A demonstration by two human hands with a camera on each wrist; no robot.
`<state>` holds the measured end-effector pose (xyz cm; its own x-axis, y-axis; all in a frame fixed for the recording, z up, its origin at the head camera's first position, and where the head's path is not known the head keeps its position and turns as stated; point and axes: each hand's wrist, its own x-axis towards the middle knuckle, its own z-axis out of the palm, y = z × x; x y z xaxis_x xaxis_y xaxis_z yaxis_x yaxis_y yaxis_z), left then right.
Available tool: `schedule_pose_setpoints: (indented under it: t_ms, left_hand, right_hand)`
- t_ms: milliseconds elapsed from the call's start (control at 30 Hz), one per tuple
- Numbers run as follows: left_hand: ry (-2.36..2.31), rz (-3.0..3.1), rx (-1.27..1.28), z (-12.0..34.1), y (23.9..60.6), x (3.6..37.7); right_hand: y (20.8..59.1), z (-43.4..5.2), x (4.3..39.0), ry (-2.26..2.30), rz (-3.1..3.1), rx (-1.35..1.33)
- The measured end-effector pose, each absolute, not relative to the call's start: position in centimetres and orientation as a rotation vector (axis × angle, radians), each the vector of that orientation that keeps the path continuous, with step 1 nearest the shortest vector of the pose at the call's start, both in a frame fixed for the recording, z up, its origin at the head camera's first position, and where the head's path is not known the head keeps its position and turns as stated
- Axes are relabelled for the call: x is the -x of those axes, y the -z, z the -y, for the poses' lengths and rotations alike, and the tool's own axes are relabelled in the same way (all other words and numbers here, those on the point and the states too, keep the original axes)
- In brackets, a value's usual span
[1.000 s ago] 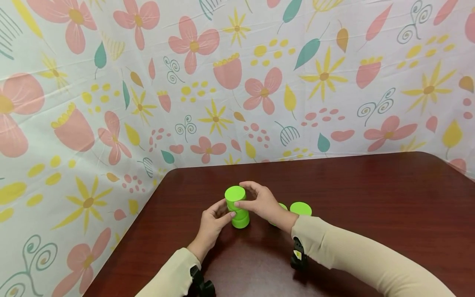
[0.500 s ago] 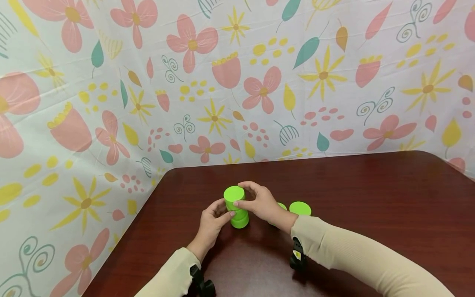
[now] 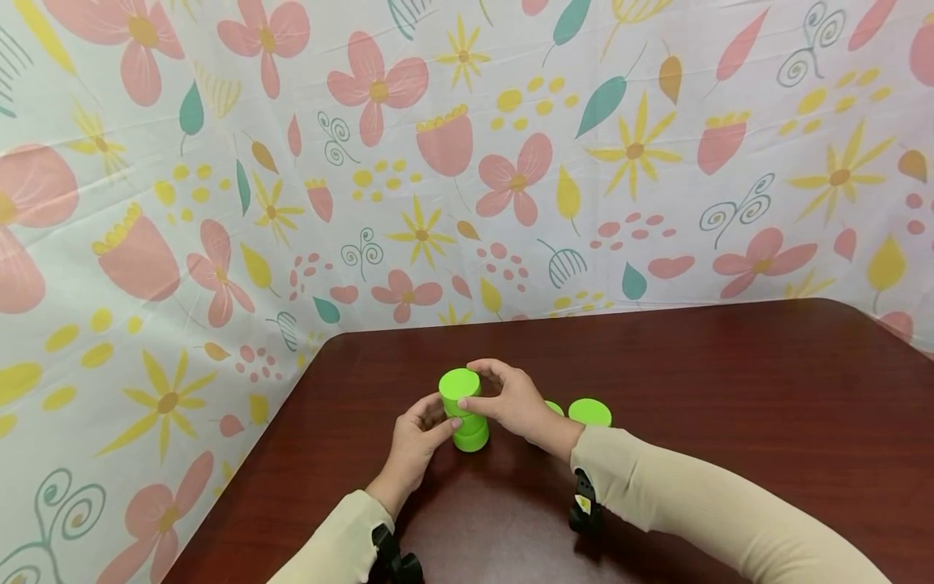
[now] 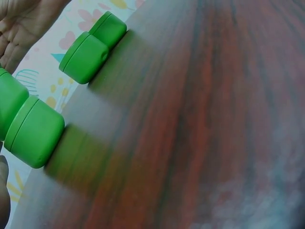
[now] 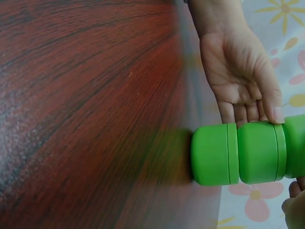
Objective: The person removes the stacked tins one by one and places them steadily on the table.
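A stack of green lidded jars (image 3: 467,414) stands on the dark wooden table (image 3: 693,389). My left hand (image 3: 438,422) holds the stack's middle from the left, thumb in front and fingers behind, as the right wrist view shows with the left hand (image 5: 238,71) against the stack (image 5: 238,152). My right hand (image 3: 487,391) grips the top jar (image 3: 460,381) from the right. The left wrist view shows the bottom jar (image 4: 33,138) resting on the table.
Two more green jars (image 3: 589,411) stand close together just behind my right wrist, also seen as a pair of jars (image 4: 90,50) in the left wrist view. A floral cloth (image 3: 219,203) walls the table's back and left edges.
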<state>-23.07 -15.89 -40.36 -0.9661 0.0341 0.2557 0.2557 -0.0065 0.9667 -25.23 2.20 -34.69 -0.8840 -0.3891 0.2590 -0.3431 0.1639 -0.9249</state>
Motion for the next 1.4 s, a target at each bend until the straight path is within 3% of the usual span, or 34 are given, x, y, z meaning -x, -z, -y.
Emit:
schedule_pose_setpoints:
  t_ms: [600, 1400]
  left_hand:
    - [2.125, 2.062, 0.303, 15.9, 40.3, 23.0]
    - [2.109, 2.088, 0.302, 16.0, 40.4, 23.1]
  right_hand:
    - [33.9, -3.8, 25.6, 1.914, -2.342, 0.77]
    - [34.7, -11.3, 26.4, 1.905, -2.486, 0.577]
